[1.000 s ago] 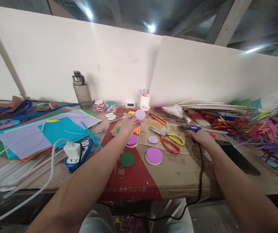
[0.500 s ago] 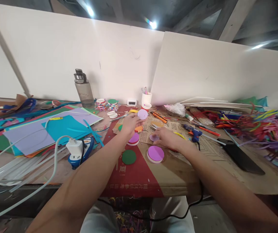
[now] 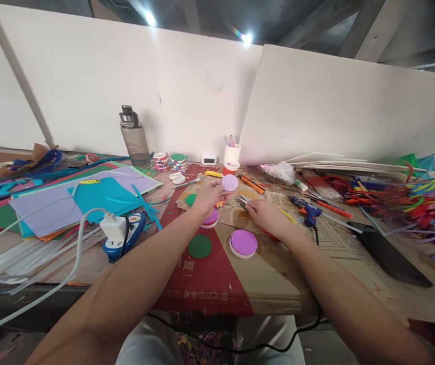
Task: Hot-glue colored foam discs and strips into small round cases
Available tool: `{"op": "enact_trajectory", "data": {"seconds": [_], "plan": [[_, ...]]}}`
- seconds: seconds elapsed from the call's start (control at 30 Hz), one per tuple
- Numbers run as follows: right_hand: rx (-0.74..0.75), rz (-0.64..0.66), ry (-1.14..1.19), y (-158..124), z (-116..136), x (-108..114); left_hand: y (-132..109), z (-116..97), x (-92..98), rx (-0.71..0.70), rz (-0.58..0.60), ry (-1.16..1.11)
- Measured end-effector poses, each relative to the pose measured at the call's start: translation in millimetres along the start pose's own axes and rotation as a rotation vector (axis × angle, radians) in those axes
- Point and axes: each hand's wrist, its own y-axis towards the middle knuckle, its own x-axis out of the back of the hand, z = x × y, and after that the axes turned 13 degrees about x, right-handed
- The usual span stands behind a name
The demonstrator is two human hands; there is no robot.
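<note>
My left hand (image 3: 212, 196) pinches a light purple paper disc (image 3: 229, 183) at its left edge, raised above the cardboard. My right hand (image 3: 266, 215) is closed around what look like scissors; a pale blade (image 3: 243, 198) sticks out past the fingertips toward the disc, and the grip is mostly hidden. Just below my left wrist lies a purple-topped disc (image 3: 210, 219). Closer to me are a dark green disc (image 3: 200, 246) and a larger purple disc (image 3: 244, 243) on a white base. Another green disc (image 3: 190, 199) is partly covered by my left hand.
A blue glue gun (image 3: 310, 214) and black phone (image 3: 388, 253) lie to the right, near piled pipe cleaners (image 3: 411, 197). Leftward are coloured sheets (image 3: 50, 213) and a power strip (image 3: 126, 238) with a white cable. Behind stand a bottle (image 3: 134, 139), paper cups (image 3: 231, 166) and a small clock (image 3: 209, 160).
A light purple disc that was under my right fingers on the cardboard no longer shows there. My left hand still holds its disc up. The view has shifted slightly.
</note>
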Motion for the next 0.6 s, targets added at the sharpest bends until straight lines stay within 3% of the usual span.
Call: {"op": "enact_trajectory", "data": {"seconds": [0.2,0.33,0.6], "plan": [[-0.150,-0.288,0.348,-1,-17,10,2,8,-2.4,-0.015,0.009,0.052],[-0.164,-0.430,0.621,3,-17,5,-3,11,-8.3,-0.049,0.036,0.092],[-0.200,-0.597,1.047,4,-6,2,-13,17,-16.6,-0.119,0.119,0.146]]}}
